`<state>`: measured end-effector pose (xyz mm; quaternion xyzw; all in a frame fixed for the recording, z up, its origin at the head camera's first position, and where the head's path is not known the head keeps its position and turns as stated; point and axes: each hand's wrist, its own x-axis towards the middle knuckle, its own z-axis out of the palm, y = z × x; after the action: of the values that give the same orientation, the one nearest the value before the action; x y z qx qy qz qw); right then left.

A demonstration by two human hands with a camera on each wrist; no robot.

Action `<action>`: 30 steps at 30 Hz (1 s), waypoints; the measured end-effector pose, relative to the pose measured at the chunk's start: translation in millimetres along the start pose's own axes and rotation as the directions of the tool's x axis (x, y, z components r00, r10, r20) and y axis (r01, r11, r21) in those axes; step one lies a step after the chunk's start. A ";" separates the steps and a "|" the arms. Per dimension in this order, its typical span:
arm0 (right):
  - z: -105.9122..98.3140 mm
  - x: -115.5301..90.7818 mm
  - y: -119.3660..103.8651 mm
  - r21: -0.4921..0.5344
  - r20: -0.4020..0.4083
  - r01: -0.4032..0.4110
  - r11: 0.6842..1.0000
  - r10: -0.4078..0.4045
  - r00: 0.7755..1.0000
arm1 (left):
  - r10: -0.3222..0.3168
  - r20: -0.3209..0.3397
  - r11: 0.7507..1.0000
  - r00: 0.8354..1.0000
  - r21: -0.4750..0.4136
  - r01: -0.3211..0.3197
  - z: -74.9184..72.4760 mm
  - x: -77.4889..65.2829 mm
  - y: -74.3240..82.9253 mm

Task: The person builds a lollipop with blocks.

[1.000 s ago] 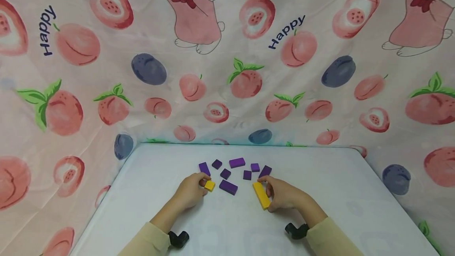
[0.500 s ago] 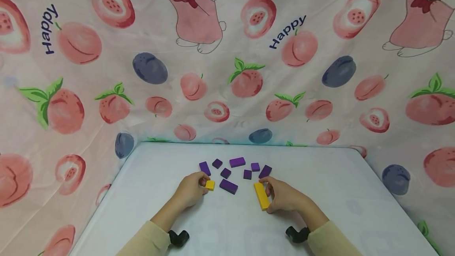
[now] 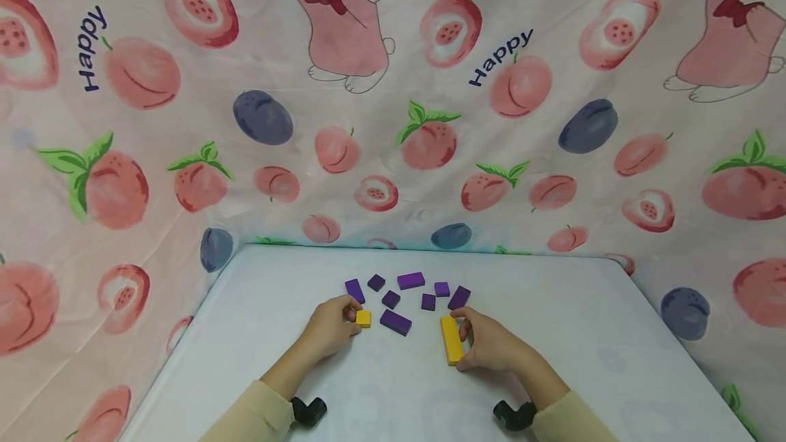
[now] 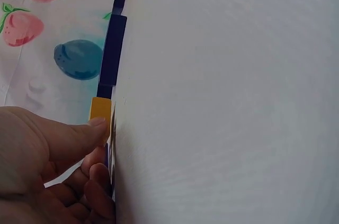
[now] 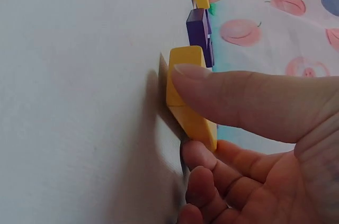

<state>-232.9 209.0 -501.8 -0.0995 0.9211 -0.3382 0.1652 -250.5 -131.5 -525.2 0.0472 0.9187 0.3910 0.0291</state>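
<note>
Between the thumb and fingers of my left hand (image 3: 330, 326) is a small yellow block (image 3: 364, 319), pinched at its left side. In the left wrist view the thumb presses the near face of that yellow block (image 4: 100, 110). My right hand (image 3: 491, 340) grips a long yellow block (image 3: 451, 341) lengthwise, thumb at its near end and a finger at its far end. The right wrist view shows the thumb on the end of the long yellow block (image 5: 185, 75). A long purple block (image 3: 396, 322) lies on the table between the hands.
Several purple pieces lie beyond the hands, among them a long block (image 3: 411, 281), a cube (image 3: 428, 302) and a slanted block (image 3: 458, 297) near the right fingertips. A purple block (image 3: 354, 290) lies just past the left hand. Patterned cloth (image 3: 381, 121) hangs behind the white table (image 3: 393, 394).
The long yellow block has turned slightly, now pointing more straight away from me, its near end shifted a little left with the right hand. The small yellow block has turned slightly in the left hand.
</note>
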 end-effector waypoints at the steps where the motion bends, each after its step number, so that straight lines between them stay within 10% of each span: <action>1: 0.6 -0.4 0.2 0.003 -0.004 -0.002 1.000 0.002 1.000 | -0.003 0.001 1.000 1.000 0.000 0.003 0.0 0.2 0.2; 30: 13.4 -16.6 -17.8 0.007 0.021 0.040 0.999 -0.040 0.999 | 0.012 0.034 0.998 0.999 -0.056 -0.010 5.2 -13.7 13.1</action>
<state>-211.3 192.7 -495.8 -0.1210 0.9160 -0.3434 0.1686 -235.6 -120.3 -519.1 0.0583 0.9065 0.4159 0.0442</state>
